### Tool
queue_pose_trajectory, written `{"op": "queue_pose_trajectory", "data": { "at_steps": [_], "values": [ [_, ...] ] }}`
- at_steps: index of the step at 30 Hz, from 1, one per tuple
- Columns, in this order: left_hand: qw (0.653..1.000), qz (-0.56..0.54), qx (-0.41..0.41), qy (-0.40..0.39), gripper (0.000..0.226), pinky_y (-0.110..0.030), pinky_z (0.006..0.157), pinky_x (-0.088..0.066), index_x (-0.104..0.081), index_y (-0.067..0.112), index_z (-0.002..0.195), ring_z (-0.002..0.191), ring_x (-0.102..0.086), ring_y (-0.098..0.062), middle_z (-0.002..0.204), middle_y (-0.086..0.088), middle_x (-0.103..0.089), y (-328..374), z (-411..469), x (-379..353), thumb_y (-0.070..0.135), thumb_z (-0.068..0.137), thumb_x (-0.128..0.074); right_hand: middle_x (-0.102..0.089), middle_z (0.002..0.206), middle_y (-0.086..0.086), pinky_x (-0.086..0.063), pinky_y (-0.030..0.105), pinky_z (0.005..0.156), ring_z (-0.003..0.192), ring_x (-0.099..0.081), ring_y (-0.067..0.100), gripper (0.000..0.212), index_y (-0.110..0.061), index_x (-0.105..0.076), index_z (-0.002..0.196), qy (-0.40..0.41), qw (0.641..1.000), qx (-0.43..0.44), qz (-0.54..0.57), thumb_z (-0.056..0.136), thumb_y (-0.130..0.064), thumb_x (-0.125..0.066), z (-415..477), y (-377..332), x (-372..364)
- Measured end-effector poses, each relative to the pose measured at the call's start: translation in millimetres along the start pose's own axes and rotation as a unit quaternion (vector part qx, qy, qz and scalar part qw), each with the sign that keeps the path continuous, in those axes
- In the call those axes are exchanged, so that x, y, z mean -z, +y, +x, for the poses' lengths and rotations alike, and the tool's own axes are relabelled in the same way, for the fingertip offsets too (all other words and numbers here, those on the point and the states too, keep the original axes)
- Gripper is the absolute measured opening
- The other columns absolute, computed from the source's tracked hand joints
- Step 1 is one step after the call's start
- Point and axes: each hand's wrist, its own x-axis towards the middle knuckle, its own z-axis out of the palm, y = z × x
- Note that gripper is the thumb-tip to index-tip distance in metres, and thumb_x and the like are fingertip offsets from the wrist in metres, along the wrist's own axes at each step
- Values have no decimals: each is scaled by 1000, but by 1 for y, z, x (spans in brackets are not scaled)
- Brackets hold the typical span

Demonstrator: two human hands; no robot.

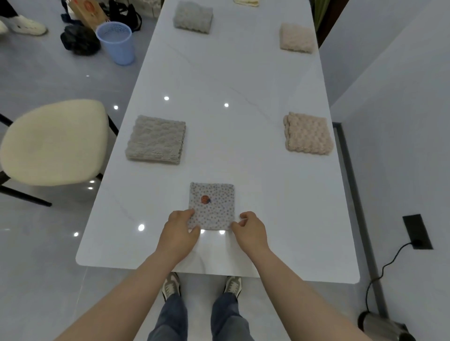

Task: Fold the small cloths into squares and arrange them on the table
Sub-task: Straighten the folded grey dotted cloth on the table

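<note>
Fluffy folded grey cloths (155,140) and beige cloths (308,133) lie well apart along the glossy white surface (231,85). A cream chair (52,143) and a blue mesh bin (117,42) stand to its left. Near the front edge lies a thin, square dotted cloth (211,205) with an orange motif. The left hand (179,227) and right hand (248,228) pinch its near corners. A pale cloth (246,2) at the far end is cut off.

Single head-worn camera, wide-angle, so the edges bend a bit. It looks forward and steeply down along the long white marble-look table (231,73). It's pretty close in: the left hand (179,227) and right hand (249,228) sit low-centre, the person's own grey sneakers (171,287) show below the near edge, and the far end runs off the top.
</note>
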Motion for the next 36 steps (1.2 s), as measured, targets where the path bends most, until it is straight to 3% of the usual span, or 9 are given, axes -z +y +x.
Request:
{"op": "queue_pose_trajectory", "data": {
  "at_steps": [5,10,15,36],
  "values": [
    [1000,18,-17,-7,46,-18,96,-29,-45,8,136,121,-46,-22,134,-12,-46,-4,3,0,16,92,-54,-56,95,1,-39,22,74,87,-53,13,35,-6,-51,123,5,1000,-17,14,92,-22,-58,3,-1,-8],
    [999,32,-29,-8,44,-22,100,-31,-47,7,135,120,-47,-23,134,-11,-47,-8,4,-2,14,92,-53,-57,90,0,-37,21,67,83,-52,14,7,-11,-56,91,12,999,-26,16,88,-16,-60,8,3,-14],
    [998,24,-45,-21,42,-18,97,-31,-48,7,134,118,-49,-21,132,-10,-48,-9,1,-7,12,93,-52,-50,72,-7,-31,13,52,71,-49,11,13,-12,-52,78,33,999,-23,28,88,-14,-60,2,15,-15],
    [997,-2,-67,-33,39,-11,90,-30,-48,7,132,103,-45,-8,128,-7,-48,1,-7,-33,11,93,-52,-56,76,-4,-33,12,55,72,-52,10,5,-10,-58,85,61,996,-31,64,87,-11,-62,-3,42,3]
  ]
}}
